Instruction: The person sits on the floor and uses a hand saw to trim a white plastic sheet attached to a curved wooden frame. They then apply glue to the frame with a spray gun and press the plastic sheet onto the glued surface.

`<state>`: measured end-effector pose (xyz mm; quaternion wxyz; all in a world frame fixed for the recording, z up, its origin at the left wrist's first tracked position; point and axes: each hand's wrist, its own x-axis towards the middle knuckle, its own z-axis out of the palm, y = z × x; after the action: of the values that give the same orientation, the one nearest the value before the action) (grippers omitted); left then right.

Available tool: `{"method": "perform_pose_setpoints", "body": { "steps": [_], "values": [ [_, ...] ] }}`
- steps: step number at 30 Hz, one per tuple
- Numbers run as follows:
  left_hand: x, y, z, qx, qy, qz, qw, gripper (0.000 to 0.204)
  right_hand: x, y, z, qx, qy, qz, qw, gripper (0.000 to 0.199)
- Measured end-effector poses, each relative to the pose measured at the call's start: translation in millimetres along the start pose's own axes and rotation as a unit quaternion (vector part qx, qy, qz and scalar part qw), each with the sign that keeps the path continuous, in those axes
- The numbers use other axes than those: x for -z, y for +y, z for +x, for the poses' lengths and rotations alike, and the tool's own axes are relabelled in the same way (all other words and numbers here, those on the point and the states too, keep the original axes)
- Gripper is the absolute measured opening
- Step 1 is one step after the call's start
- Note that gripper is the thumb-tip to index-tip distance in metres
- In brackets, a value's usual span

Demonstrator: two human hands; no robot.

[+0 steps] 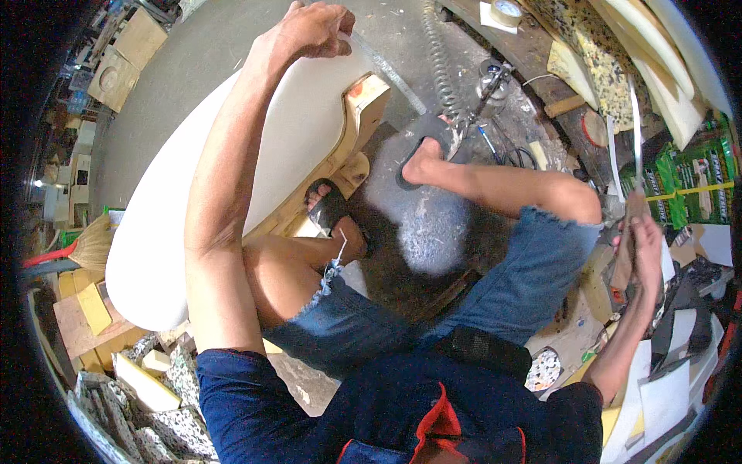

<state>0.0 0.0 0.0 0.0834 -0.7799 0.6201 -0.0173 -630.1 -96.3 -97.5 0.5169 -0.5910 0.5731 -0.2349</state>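
My left hand (309,29) is stretched far forward, fingers closed on a long metal ruler (390,73) that lies across the top of a large white foam-covered panel (178,201). The panel rests on a wooden frame (362,116) propped against my left knee. At the right edge my right hand (641,247) grips the wooden handle of a long thin-bladed knife (634,139), blade pointing up. I sit in denim shorts, both feet in dark sandals on the dusty floor.
Foam offcuts (618,62) and yellow sheets pile up at the upper right. A spray gun (491,85) with a coiled hose lies by my right foot. A roll of tape (506,11) sits at the top. Speckled foam scraps (154,417) and wood blocks lie lower left, a broom (85,247) at left.
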Motion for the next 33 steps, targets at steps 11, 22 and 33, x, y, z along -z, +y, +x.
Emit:
{"method": "perform_pose_setpoints", "body": {
  "steps": [11,22,33],
  "values": [
    [-10,-17,-6,-0.095,0.037,-0.045,0.994,0.029,-310,-78,-43,-0.044,-0.347,0.269,0.897,0.057],
    [7,-5,-11,-0.102,0.021,-0.061,0.993,0.022,-337,-76,-33,-0.024,-0.365,0.298,0.881,0.062],
    [4,-10,-6,-0.094,0.013,-0.063,0.994,0.024,-340,-72,-34,0.01,-0.348,0.273,0.897,0.064]
  ]
}}
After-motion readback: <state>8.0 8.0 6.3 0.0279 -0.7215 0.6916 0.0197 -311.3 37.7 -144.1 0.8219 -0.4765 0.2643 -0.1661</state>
